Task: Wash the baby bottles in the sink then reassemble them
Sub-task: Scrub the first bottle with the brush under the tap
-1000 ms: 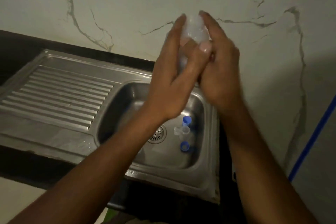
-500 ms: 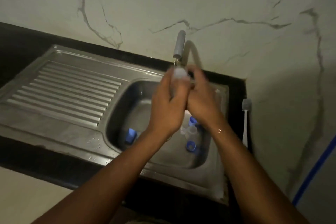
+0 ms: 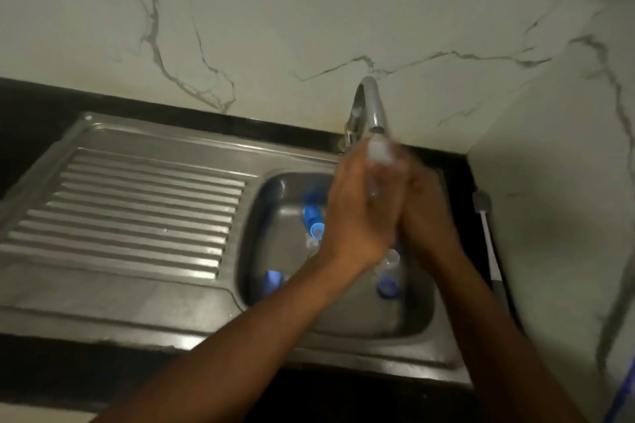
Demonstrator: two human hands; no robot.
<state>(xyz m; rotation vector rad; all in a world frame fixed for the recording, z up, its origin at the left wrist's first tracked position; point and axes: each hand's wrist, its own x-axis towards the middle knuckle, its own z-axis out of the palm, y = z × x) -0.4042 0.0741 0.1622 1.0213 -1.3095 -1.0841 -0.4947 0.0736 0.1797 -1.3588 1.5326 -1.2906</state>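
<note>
Left hand [image 3: 357, 213], right hand [image 3: 427, 213] clasp bottle [image 3: 379, 152] — seemingly — beneath tap [image 3: 372, 103].

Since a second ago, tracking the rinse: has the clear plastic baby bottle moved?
Yes: the clear plastic baby bottle came down toward the steel sink, now under the curved steel tap.

Sink basin [image 3: 343, 319]: drainboard [image 3: 137, 209] lying at its 9 o'clock, tap [image 3: 372, 103] standing at 12 o'clock, brush [image 3: 488, 237] lying at 3 o'clock. In the basin, bottle parts [image 3: 316, 228] lying loose. Under the tap, bottle [image 3: 379, 151] being held between left hand [image 3: 357, 216] and right hand [image 3: 426, 216].
</note>
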